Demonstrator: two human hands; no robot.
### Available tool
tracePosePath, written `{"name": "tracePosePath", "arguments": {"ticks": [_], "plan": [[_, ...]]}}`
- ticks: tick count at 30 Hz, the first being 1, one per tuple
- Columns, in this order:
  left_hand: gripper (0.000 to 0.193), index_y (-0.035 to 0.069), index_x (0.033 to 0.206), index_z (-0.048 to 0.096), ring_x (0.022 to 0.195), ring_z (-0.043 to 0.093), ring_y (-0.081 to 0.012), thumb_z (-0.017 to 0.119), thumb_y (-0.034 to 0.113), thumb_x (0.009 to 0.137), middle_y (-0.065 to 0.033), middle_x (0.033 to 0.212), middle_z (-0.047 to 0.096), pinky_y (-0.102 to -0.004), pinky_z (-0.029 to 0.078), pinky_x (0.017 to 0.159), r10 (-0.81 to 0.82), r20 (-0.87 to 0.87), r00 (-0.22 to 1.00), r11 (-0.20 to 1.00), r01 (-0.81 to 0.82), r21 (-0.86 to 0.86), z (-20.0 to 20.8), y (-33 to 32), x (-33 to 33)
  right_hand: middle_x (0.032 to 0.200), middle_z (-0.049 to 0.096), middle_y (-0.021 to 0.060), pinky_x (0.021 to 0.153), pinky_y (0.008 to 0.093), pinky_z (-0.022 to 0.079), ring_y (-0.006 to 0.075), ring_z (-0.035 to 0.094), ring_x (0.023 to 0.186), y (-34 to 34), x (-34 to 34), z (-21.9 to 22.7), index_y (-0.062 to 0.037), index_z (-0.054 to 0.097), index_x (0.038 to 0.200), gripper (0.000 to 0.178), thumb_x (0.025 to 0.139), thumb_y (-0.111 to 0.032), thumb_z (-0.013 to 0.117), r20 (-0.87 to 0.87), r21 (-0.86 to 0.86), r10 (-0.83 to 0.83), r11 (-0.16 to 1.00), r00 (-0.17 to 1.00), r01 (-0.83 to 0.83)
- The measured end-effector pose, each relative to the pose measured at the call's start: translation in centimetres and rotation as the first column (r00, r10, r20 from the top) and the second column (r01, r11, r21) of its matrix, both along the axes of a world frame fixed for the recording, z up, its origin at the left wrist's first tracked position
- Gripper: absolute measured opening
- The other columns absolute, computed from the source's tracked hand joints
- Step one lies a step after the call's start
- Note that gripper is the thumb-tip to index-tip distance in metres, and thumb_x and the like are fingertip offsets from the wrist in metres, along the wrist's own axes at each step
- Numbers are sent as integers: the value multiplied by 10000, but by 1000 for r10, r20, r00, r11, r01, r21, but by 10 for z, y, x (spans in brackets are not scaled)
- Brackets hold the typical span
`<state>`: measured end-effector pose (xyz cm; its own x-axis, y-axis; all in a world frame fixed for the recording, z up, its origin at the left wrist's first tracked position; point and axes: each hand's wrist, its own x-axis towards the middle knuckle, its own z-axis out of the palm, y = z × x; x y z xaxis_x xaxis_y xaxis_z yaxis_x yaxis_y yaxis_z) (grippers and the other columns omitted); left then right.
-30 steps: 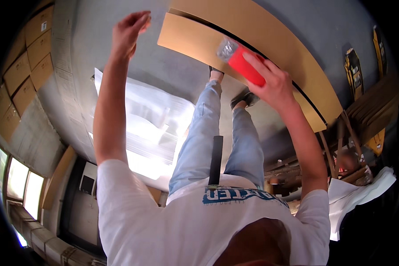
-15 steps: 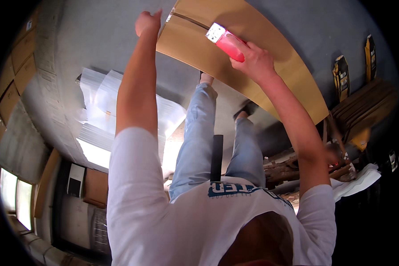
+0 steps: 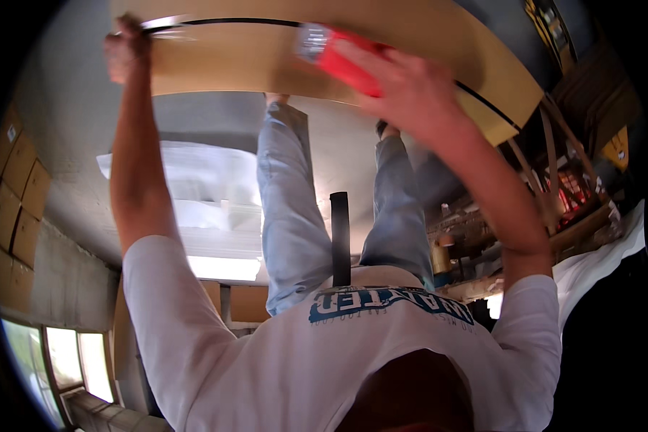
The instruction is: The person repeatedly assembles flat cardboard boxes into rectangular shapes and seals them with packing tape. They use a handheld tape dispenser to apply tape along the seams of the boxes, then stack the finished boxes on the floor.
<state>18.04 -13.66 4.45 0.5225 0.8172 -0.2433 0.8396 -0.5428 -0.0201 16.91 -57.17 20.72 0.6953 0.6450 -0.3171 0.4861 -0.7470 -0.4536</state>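
Observation:
A long brown cardboard box (image 3: 223, 61) lies crosswise before me, a dark seam running along its top. At the box's left end is my left hand (image 3: 128, 52), its fingers curled against the edge beside a shiny strip that looks like clear tape (image 3: 167, 27). My right hand (image 3: 414, 83) is closed round a red hand-held tool with a silvery front, probably a tape dispenser (image 3: 349, 63). That front end is over the seam near the middle; motion blur hides whether it touches the cardboard.
Pale sheeting (image 3: 209, 173) lies on the grey floor to the left of my legs. Stacked cartons (image 3: 18, 194) stand at the far left. On the right are a cluttered wooden rack (image 3: 576, 209) and yellow-black packs (image 3: 551, 29).
My left hand has moved left and down, from beside the box to its left end. The box appears shifted left and turned more crosswise. The red tool has moved slightly left and down.

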Motion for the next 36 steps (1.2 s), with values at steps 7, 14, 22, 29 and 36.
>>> {"name": "tracePosePath", "arguments": {"ticks": [7, 14, 22, 29, 36], "plan": [[818, -4, 1395, 344, 1316, 384, -361, 335, 647, 900, -190, 1370, 451, -612, 207, 1062, -419, 221, 881, 863, 311, 398, -15, -57, -11, 889, 677, 37, 566, 388, 565, 252, 678, 696, -169, -26, -14, -346, 574, 1285, 605, 708, -239, 722, 95, -188, -36, 981, 995, 53], [921, -24, 1454, 293, 1435, 147, -440, 422, 676, 870, -223, 1548, 228, -644, 84, 1106, -773, 412, 482, 555, 828, 75, 7, -352, -61, 973, 651, 115, 682, 422, 522, 296, 660, 810, -164, -9, -4, -233, 593, 1217, 395, 830, -297, 628, -257, -487, -33, 868, 966, -100], [1047, -20, 1508, 79, 1457, 27, -432, 336, 759, 857, -234, 1581, 68, -661, 48, 1104, -791, 245, 561, 586, 809, 39, 5, -373, -65, 930, 660, 105, 661, 461, 520, 332, 657, 756, -448, -69, 9, -343, 549, 1297, 550, 766, -420, 671, -128, -431, -208, 892, 970, 134], [986, -15, 1507, 95, 1452, 79, -435, 268, 738, 894, -227, 1580, 90, -663, 92, 1102, -816, 85, 572, 576, 817, 25, 29, -395, -60, 931, 642, 119, 675, 462, 509, 352, 641, 773, -533, -104, 17, -359, 559, 1273, 498, 784, -380, 652, -68, -563, -335, 791, 940, 241], [648, 91, 1472, 335, 1453, 204, -340, 572, 255, 892, -97, 1556, 288, -595, 71, 1139, -872, 476, -117, -171, 983, -72, 57, -558, -66, 867, 630, 122, 665, 423, 504, 257, 655, 774, -510, -119, -2, -230, 588, 1129, 314, 817, -253, 610, 121, -614, -177, 760, 977, 213]]}}
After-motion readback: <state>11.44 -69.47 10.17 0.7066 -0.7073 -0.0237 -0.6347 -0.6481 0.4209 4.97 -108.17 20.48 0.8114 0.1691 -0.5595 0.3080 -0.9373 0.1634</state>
